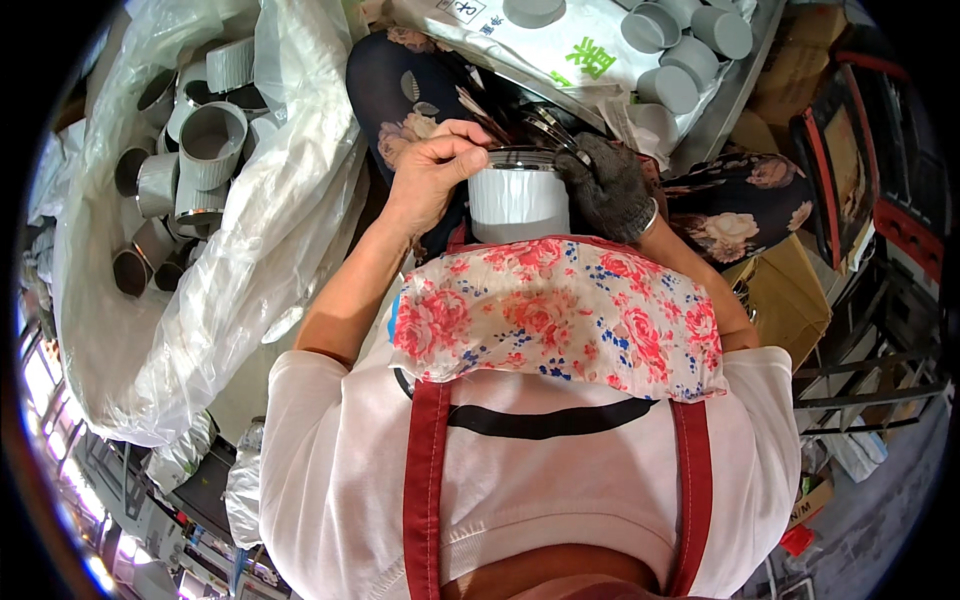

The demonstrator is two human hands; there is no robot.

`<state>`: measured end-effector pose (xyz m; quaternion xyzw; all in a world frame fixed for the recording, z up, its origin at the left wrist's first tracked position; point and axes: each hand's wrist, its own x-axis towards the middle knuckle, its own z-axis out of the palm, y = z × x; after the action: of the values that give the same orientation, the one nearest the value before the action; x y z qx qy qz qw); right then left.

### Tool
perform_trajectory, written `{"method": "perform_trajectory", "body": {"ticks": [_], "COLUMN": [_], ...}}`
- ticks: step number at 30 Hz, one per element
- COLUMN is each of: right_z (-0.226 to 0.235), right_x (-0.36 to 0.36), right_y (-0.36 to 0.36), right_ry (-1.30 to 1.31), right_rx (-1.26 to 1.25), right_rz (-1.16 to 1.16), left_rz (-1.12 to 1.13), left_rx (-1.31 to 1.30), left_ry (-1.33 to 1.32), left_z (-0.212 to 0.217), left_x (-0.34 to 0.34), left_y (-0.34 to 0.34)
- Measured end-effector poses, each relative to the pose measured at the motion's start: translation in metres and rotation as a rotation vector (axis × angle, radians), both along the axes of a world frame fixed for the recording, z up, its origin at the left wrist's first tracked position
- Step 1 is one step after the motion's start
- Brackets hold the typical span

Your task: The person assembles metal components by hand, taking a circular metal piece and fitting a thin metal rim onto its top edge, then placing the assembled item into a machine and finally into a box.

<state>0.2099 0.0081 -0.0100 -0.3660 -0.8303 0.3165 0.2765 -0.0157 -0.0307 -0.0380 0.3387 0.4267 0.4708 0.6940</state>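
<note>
The white can [518,205] is standing upright over the lap, directly between both hands. The bare left hand [432,165] is pinching its metal rim [520,156]; the gloved right hand [607,185] is clasping its right side, equally near.
</note>
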Motion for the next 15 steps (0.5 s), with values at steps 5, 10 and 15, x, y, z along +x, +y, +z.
{"method": "perform_trajectory", "body": {"ticks": [5, 10, 15], "right_z": [0.026, 0.031, 0.028], "right_x": [0.008, 0.01, 0.01], "right_y": [0.0, 0.003, 0.008], "right_ry": [0.008, 0.154, 0.196], "right_rx": [0.017, -0.321, -0.468], "right_rz": [0.051, -0.256, -0.009], "left_rz": [-0.054, -0.129, -0.074], "left_rx": [-0.095, -0.322, -0.354], "left_ry": [-0.105, -0.289, -0.285], "left_z": [0.015, 0.056, 0.066], "left_x": [0.009, 0.014, 0.023], "left_y": [0.002, 0.01, 0.013]}}
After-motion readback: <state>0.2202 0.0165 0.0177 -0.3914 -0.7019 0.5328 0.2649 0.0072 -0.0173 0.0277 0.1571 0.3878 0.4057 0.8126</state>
